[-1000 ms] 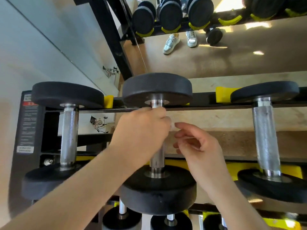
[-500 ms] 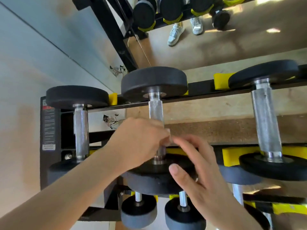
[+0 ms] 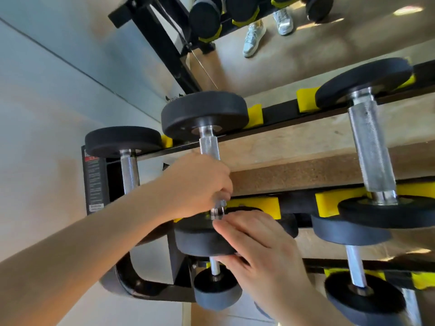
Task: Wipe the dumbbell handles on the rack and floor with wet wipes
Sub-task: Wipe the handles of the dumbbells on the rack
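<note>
The left hand (image 3: 197, 184) reaches in from the lower left. Its fingers are curled round the lower handle (image 3: 209, 147) of the middle dumbbell on the rack (image 3: 282, 109). The right hand (image 3: 256, 245) lies over the near weight plate (image 3: 200, 241), fingers nearly straight, tips at the collar.

Black rack (image 3: 280, 111) with yellow cradles (image 3: 255, 204), three dumbbells (image 3: 370, 149) across its upper tier, smaller dumbbells (image 3: 355, 271) below.

The left hand (image 3: 195, 184) curls round the middle dumbbell's handle (image 3: 209, 147), low down. The right hand (image 3: 261, 245) touches its near plate (image 3: 200, 242) with loosely extended fingers.
</note>
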A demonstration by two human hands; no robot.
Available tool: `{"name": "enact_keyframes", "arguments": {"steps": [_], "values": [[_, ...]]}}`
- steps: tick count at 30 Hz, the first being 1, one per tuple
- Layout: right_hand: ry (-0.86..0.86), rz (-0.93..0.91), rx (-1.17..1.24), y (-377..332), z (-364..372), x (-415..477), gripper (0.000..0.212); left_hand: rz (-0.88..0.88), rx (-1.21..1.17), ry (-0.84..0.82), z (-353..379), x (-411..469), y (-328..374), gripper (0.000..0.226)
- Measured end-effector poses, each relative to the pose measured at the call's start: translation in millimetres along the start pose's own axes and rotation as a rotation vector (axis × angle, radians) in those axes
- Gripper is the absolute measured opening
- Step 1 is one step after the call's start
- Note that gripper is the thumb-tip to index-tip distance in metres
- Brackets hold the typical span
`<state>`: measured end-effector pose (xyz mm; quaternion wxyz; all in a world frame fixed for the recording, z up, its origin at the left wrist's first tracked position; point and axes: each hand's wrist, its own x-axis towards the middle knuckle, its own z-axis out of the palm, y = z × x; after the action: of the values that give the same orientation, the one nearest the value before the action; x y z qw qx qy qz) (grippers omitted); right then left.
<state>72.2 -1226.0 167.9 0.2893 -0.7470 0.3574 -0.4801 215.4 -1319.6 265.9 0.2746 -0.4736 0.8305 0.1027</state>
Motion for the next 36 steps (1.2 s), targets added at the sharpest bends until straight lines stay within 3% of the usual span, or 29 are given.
{"name": "enact_keyframes", "arguments": {"steps": [2,4,7,8,12,13,15,18,20,24,26,28,30,36], "values": [[0.016,-0.01,0.012,-2.8,5.6,-0.4,0.045,0.004,0.04,0.218,1.9,-4.8,-12.2,0.008],[-0.016,-0.011,0.013,-2.9,5.2,0.2,0.043,-0.139,0.048,0.426,6.8,-5.6,-16.8,0.012],[-0.085,-0.038,-0.006,-0.5,2.1,1.5,0.053,-0.274,0.061,0.563,14.8,2.3,-5.4,0.006],[-0.102,-0.045,-0.017,0.7,1.5,1.7,0.054,-0.251,0.072,0.523,15.1,5.6,1.2,0.006],[-0.109,-0.072,-0.019,5.2,1.2,4.0,0.046,-0.094,-0.025,0.082,11.7,-3.6,7.7,0.016],[-0.116,-0.077,-0.039,5.9,0.4,4.8,0.046,-0.035,-0.067,0.085,10.2,-7.2,3.3,0.013],[-0.127,-0.068,-0.053,7.7,-3.2,7.4,0.047,-0.039,-0.043,0.289,10.7,-7.1,-9.0,0.012],[-0.157,-0.022,-0.017,12.4,-11.2,6.7,0.044,-0.283,-0.149,0.591,10.4,11.3,-18.0,0.009],[-0.177,0.0,0.001,17.5,-16.0,5.6,0.045,-0.261,-0.257,0.619,18.2,17.8,-9.5,0.02],[-0.226,0.037,0.025,20.7,-20.1,7.2,0.048,0.026,-0.198,0.417,30.1,-1.4,-3.6,0.024],[-0.256,0.073,0.049,17.8,-23.6,8.8,0.046,0.05,-0.106,0.487,30.0,-4.0,-11.7,0.019],[-0.291,0.131,0.069,15.6,-29.3,11.2,0.045,-0.144,-0.129,0.675,31.4,0.8,-14.6,0.009],[-0.304,0.204,0.109,14.7,-34.3,13.2,0.044,-0.406,-0.37,0.807,32.8,4.4,-6.7,0.008],[-0.371,0.284,0.133,16.6,-42.6,15.8,0.051,-0.644,-0.911,0.771,43.1,-4.3,10.1,0.014]]}}
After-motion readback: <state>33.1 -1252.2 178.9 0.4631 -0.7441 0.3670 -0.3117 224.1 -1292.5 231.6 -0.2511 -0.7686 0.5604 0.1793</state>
